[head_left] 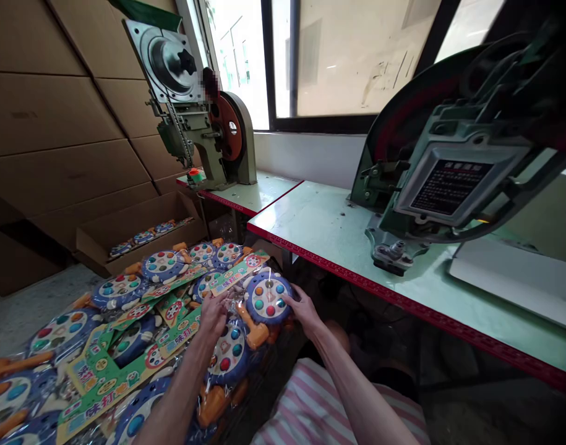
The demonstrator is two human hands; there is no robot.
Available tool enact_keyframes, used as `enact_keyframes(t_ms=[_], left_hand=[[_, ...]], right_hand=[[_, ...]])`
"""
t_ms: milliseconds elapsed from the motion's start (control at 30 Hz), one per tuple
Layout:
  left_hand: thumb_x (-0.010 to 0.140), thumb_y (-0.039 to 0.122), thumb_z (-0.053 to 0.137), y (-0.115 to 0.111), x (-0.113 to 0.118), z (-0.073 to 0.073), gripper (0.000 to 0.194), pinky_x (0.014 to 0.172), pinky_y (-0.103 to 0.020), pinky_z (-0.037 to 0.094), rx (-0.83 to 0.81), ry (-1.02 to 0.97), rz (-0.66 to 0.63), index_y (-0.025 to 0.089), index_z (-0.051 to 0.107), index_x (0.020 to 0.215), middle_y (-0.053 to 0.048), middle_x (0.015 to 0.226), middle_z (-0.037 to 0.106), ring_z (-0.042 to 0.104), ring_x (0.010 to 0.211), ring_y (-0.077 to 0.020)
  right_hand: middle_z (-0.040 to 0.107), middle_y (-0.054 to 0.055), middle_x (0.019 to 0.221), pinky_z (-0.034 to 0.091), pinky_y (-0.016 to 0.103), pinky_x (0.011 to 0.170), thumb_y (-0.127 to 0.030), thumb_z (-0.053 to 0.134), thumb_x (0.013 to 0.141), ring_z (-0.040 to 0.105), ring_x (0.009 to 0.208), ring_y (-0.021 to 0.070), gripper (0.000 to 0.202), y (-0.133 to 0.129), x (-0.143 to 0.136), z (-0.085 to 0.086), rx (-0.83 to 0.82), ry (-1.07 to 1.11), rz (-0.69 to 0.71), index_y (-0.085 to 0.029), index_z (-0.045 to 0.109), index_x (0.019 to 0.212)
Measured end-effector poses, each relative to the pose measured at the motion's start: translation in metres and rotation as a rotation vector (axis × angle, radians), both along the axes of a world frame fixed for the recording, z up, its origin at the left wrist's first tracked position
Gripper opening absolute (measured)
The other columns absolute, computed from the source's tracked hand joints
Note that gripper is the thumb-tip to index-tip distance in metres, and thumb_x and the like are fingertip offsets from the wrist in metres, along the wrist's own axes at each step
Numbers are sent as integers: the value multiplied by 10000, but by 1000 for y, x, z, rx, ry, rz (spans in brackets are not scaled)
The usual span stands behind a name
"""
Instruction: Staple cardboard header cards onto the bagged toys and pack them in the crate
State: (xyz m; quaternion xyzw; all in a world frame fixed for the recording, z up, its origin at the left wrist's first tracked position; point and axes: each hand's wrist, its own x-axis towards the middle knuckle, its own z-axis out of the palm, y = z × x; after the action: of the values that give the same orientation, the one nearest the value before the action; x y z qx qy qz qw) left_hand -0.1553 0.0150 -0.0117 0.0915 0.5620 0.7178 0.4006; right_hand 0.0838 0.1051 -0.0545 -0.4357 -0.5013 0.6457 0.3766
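Note:
A bagged blue toy (270, 295), round with coloured buttons on its pale face, lies at the near right end of a pile of similar packs. My right hand (305, 309) holds it by the right edge, thumb on top. On its left side, my left hand (214, 315) has its fingers closed on the clear plastic bag (236, 293). An orange toy hammer (255, 327) shows just below the toy. A printed header card (239, 274) lies above my left hand. Other bagged toys (229, 352) and green cards (175, 334) surround my left forearm.
A cardboard box (94, 247) with more packs stands behind the pile. Stacked cartons (55, 117) rise at the left. Two green-topped tables with red edges (301, 210) carry a riveting-type machine (203, 130) and a nearer green machine (426, 173). Striped cloth (310, 402) covers my lap.

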Motion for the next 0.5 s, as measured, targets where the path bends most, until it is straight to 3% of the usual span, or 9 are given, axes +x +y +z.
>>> enact_keyframes(t_ms=[67,167,267,400,500], left_hand=[[745,17,710,-10,-14,-5,478,779,-220,589,-40,104,38,249,518,1116,24,836,735,746,825,-137],[718,75,779,-27,-27,-13,541,904,-334,584,-140,256,80,261,533,1163,-30,990,740,726,1034,-210],[659,211,886,-44,-33,-20,561,1084,-484,479,-229,460,48,250,624,1153,-110,1291,676,545,1353,-340],[796,480,779,-57,-30,-29,590,1236,-569,224,-339,1179,-255,267,649,1330,-120,1594,451,288,1525,-385],[883,565,662,-59,-25,-36,599,1233,-578,211,-440,1398,-544,316,601,1424,-95,1601,461,337,1508,-362]], right_hand=[[763,69,1077,574,302,554,-460,767,754,714,801,238,602,14,-16,-11,48,-62,-16,-250,669,1309],[767,57,1110,604,363,747,-350,751,728,714,963,258,473,31,-36,-27,115,-111,-20,-242,733,1189],[773,32,1130,546,410,963,-253,735,691,688,1097,260,392,43,-47,-37,168,-147,-12,-251,771,1081],[782,27,1127,507,438,1020,-229,737,690,697,1094,269,383,52,-53,-41,218,-195,24,-264,788,1069],[791,25,1101,506,440,1018,-223,759,681,707,1077,280,362,54,-51,-39,246,-217,37,-274,802,1037]])
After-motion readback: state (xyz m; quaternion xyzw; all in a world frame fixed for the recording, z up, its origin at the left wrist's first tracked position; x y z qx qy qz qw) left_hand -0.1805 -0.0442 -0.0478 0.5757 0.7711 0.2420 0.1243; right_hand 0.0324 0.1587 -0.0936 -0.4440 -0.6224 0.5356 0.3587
